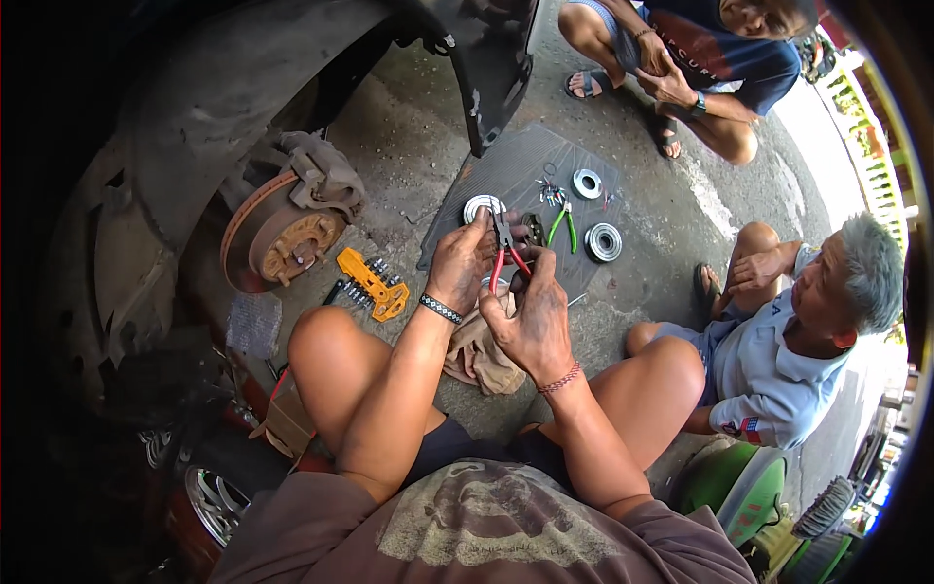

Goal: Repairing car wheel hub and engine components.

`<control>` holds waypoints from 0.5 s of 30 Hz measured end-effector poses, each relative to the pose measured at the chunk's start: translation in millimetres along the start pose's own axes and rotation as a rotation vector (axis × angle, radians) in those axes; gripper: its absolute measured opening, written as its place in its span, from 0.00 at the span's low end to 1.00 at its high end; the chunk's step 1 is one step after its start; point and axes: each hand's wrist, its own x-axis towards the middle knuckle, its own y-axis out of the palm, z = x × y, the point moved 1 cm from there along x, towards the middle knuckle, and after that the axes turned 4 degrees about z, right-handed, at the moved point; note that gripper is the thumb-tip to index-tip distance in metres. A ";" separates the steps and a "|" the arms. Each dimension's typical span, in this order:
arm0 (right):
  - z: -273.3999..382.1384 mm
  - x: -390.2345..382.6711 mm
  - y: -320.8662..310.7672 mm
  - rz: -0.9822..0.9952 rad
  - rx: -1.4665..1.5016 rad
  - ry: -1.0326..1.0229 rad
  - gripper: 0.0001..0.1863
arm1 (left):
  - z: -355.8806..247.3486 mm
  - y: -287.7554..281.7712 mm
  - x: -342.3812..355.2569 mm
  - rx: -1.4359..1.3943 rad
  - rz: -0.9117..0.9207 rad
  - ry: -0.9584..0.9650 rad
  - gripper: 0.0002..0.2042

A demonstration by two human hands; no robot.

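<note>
My left hand point(467, 261) is closed around a silver, ring-shaped metal bearing point(481, 205), with the thumb over its near edge. In my right hand point(537, 321) are pliers with red handles point(498, 269); their dark jaws point away from me, beside the bearing and close to the left fingers. The hands partly hide the bearing's lower side. Beyond them, on a dark ribbed mat point(516, 161), lie green-handled pliers point(562, 229), a round metal part point(587, 183) and another bearing-like ring point(603, 242). Under my wrists is a crumpled beige rag point(484, 358).
Left of my hands lies a yellow socket holder point(375, 282), near an exposed brake disc point(255, 234) under a car's fender. One person point(744, 58) squats at the far right; another person point(788, 341) sits close on my right. Small bits point(553, 192) litter the mat.
</note>
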 end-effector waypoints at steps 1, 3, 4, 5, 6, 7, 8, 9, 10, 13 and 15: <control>1.4 -2.2 0.4 0.005 0.015 -0.013 0.35 | -0.1 -0.5 -1.3 0.007 -0.003 -0.005 0.24; 2.9 -4.7 1.6 -0.013 0.025 -0.034 0.35 | -0.8 -2.9 -4.0 -0.017 0.009 0.032 0.25; 1.7 -4.7 0.4 -0.022 0.026 -0.039 0.32 | -3.1 2.0 -7.1 -0.094 0.020 0.005 0.23; -0.3 -4.3 -0.6 -0.030 0.026 -0.045 0.29 | -1.9 5.4 -7.9 -0.095 0.018 -0.006 0.23; -5.3 -3.2 -0.3 0.001 0.039 0.003 0.27 | -0.3 7.6 -8.2 -0.087 0.010 -0.001 0.22; -7.8 -2.9 0.3 0.000 0.040 0.005 0.27 | -0.9 9.2 -6.8 -0.076 0.003 0.013 0.21; -9.7 -2.8 1.0 -0.001 0.098 0.000 0.28 | -0.9 11.1 -7.2 -0.100 0.015 0.010 0.20; -11.3 -2.1 1.5 -0.002 0.155 -0.006 0.29 | -1.2 12.7 -5.8 -0.100 0.014 0.010 0.20; -7.9 -2.2 0.4 0.003 0.157 -0.005 0.29 | -2.2 12.7 -6.4 -0.083 0.009 0.012 0.19; -0.6 -1.8 -3.0 0.076 0.124 0.088 0.28 | -2.8 9.0 -8.4 -0.092 0.003 0.009 0.19; -6.5 -3.2 0.1 0.037 0.159 0.021 0.28 | -2.7 9.8 -6.6 -0.121 0.011 0.001 0.18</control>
